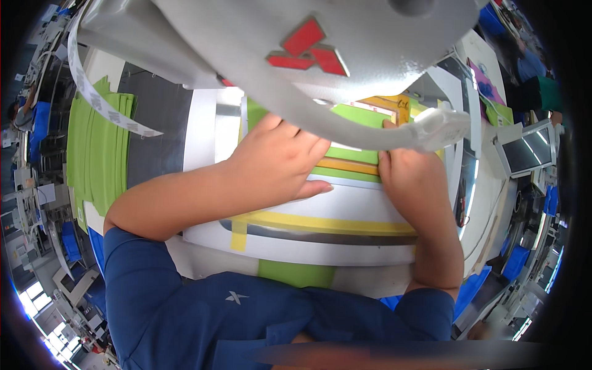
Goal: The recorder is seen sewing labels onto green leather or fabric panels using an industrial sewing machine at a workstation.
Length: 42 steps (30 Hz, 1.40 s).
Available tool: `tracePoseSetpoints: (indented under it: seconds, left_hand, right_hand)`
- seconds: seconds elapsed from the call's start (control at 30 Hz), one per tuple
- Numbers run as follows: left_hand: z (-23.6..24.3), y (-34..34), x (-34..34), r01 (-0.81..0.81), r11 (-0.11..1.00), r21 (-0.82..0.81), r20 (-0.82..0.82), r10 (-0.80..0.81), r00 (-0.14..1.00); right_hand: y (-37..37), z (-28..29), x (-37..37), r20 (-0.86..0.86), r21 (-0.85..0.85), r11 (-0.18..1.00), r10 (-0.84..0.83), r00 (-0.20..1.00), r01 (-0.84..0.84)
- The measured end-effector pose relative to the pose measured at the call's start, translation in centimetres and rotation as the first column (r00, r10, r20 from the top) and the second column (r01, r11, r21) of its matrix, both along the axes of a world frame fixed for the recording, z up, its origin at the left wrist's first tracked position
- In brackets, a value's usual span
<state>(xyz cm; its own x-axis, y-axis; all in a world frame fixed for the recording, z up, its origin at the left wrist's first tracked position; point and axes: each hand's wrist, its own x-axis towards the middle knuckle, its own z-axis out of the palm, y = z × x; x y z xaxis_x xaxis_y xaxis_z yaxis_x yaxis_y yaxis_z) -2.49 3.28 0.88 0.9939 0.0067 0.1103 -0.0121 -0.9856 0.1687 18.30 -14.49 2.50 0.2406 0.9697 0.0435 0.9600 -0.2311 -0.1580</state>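
Observation:
A green fabric piece [360, 119] lies in an amber template frame [351, 165] on a white board, under a grey machine head. My left hand [277, 157] is laid over the left part of the green fabric. Its thumb stretches out to the right, and the machine head partly hides its fingertips. At the right end of the frame, my right hand [412, 172] rests with thumb and forefinger apart, touching the frame and fabric edge. A pale curved bar with a clear end piece covers its other fingers.
The grey machine head [246, 46] overhangs the work. A stack of green fabric pieces [98, 148] lies at left, near a dangling measuring tape [92, 98]. Yellow tape [327, 222] crosses the board's front. A small screen [527, 150] stands at right.

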Motion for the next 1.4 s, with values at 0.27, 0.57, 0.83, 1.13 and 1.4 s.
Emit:
tracePoseSetpoints:
  seconds: [0.27,0.57,0.83,1.13,1.4]
  left_hand:
    - [0.4,-0.1,0.0,-0.033,0.999,-0.007,-0.027,0.033,0.999]
    - [1.9,0.1,0.5,-0.118,0.986,-0.118,-0.283,0.080,0.956]
    - [2.4,0.7,-0.2,-0.060,0.998,-0.015,-0.157,0.057,0.986]
    - [3.6,2.1,-1.3,-0.062,0.998,-0.010,-0.155,0.059,0.986]
    - [5.3,3.1,-2.2,-0.097,0.990,0.103,-0.217,0.117,0.969]
  right_hand:
    - [0.0,0.7,-0.3,0.001,-0.037,0.999,0.004,1.000,-0.004]
    - [0.1,0.2,-0.3,0.071,0.044,0.998,0.035,0.997,-0.038]
    - [0.6,-1.0,-0.6,0.090,0.179,0.976,0.114,0.989,-0.128]
    - [2.3,-1.0,-2.3,0.061,0.117,0.989,0.081,0.995,-0.088]
    - [3.9,-1.4,-3.7,0.029,0.008,0.998,0.067,0.997,-0.067]
